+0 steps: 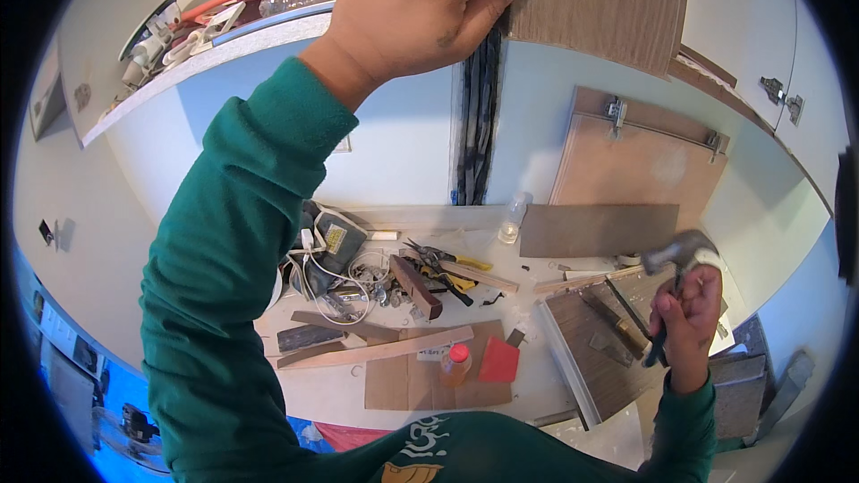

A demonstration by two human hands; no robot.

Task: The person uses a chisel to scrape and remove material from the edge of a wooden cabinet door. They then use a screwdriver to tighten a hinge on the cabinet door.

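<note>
Left hand: the left hand (420, 9) is raised high, fingers spread and laid flat against the lower left edge of a grey-brown wood-grain panel (608, 0), pressing on it rather than gripping it.
Right hand: the right hand (687, 322) is held low and to the right, fingers wrapped shut around the dark handle of a hammer (676, 264).
Hammer: its metal head sits above the fist and the handle runs down through it, close to upright.
Key relation: the panel lies up and to the left of the hammer, well apart from it; only the left hand touches the panel.
Panel: its long edge slants down to the right, above a strip of dark cables (477, 125) running down the wall.
Below: a cluttered worktable (340, 394) carries wood offcuts, pliers (438, 261), a small orange-capped bottle (455, 363) and a red square piece (498, 360).
</note>
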